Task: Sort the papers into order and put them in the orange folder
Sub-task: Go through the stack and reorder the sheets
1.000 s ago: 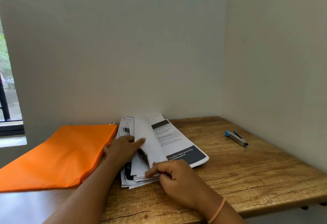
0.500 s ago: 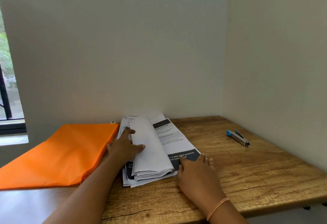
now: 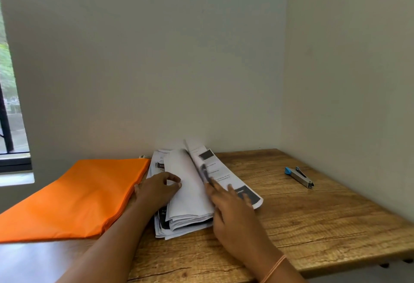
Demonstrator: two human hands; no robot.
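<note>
I see the papers (image 3: pixel 190 193) with the orange folder (image 3: pixel 74 197) at their 9 o'clock; the right hand (image 3: pixel 233 211) lies spread on them and the left hand (image 3: pixel 156 189) curls on top, pinching or not I cannot tell.

Wooden desk (image 3: pixel 313 226) tucked into a corner. Sitting on it you've got an orange folder (image 3: pixel 74 197) on the left, a messy stack of papers (image 3: pixel 190 204) just beside it, and a little stapler (image 3: pixel 300 176) way off right.

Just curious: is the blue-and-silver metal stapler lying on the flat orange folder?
No, the stapler lies on the wooden table, apart from the folder.
</note>
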